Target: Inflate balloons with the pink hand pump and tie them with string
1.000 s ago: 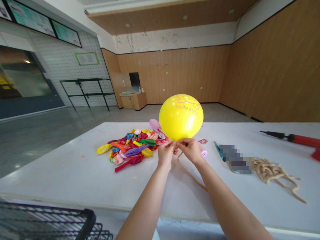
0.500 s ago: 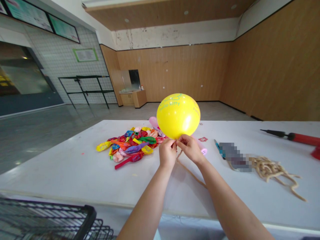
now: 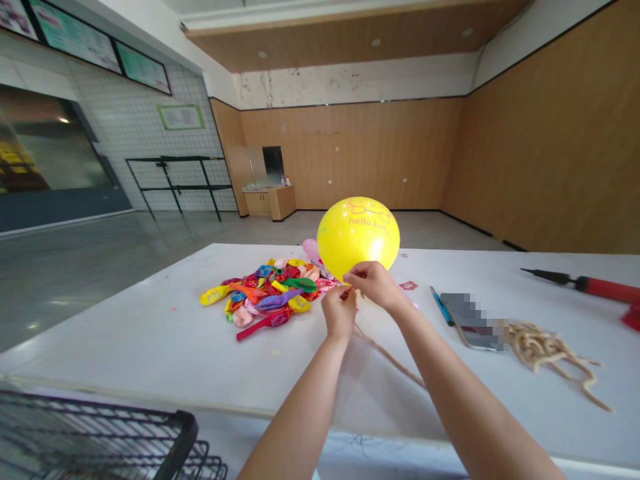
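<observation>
An inflated yellow balloon [image 3: 359,233] printed "hello kitty" rises above my two hands, its neck down among my fingertips. My left hand [image 3: 341,311] is closed in a pinch at the neck from the left and below. From the right, my right hand [image 3: 375,285] pinches there too, its fingers reaching over my left fingertips. The neck itself is mostly hidden by the fingers. A tan cord [image 3: 387,355] runs from below my hands down to the right, under my right forearm. Left of my hands lies a pile of uninflated balloons [image 3: 275,300] in many colours.
On the white table [image 3: 165,347], to the right, lie a blue pen [image 3: 442,307], a partly blurred phone [image 3: 470,327], a heap of tan cord [image 3: 543,350] and a red pump [image 3: 600,287] with a black nozzle. A black wire basket [image 3: 100,433] stands at front left.
The balloon has turned, so its print now faces me more. My right hand has shifted left over the neck and my left hand sits slightly lower. The whole view has tilted a little.
</observation>
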A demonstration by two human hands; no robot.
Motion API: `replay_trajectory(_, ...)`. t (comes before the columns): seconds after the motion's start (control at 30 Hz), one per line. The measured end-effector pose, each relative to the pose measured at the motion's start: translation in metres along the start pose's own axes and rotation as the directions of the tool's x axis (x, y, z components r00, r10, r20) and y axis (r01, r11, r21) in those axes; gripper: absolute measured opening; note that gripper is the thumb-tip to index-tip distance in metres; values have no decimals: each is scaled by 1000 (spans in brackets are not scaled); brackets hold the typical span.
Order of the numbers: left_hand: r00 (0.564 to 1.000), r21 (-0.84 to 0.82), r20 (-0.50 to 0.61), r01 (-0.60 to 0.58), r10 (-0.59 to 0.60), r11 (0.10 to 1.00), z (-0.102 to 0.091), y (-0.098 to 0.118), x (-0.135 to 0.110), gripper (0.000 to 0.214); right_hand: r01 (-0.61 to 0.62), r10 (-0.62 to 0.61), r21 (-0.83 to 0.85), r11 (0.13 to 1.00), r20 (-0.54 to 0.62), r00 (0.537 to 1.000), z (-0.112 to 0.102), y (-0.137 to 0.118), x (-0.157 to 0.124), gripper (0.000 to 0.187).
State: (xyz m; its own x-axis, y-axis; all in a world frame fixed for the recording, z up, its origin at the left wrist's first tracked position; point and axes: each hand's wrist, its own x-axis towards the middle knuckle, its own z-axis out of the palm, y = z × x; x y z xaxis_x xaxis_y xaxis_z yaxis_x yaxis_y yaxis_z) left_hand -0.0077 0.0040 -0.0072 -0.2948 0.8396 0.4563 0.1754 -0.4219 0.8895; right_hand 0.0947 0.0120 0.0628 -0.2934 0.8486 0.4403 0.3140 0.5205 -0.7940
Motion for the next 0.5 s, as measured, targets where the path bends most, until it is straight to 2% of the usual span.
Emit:
replay_trajectory(0.1, 996, -99, -19, 86, -89, 991, 1, 0, 1, 23, 103, -94, -71, 992, 124, 988, 2, -11, 17, 32)
replay_trajectory(0.17, 988, -175, -32, 146, -153, 974, 1, 2, 1, 20, 76, -71, -45, 996, 102, 992, 4, -8, 19, 33)
replay_trajectory(0.23, 976, -261, -36, 200, -217, 944, 1, 5, 1, 18, -23, 23, 19, 1000, -23, 999, 6, 3, 12, 32)
replay_trajectory(0.3, 959, -353, -28, 253, -281, 901, 1, 10, 1, 19, -151, 169, 118, 982, -170, 971, 7, 19, 0, 33)
replay_trajectory(0.33, 951, -397, -16, 276, -307, 875, 2, 13, 1, 21, -215, 246, 162, 963, -200, 948, 8, 27, -7, 33)
replay_trajectory(0.43, 931, -525, 70, 341, -359, 780, 3, 20, 1, 23, -396, 437, 272, 877, -111, 893, 10, 47, -22, 26)
replay_trajectory(0.5, 898, -593, 154, 417, -412, 689, 3, 25, 3, 17, -426, 462, 353, 833, -22, 887, 14, 54, -25, 23)
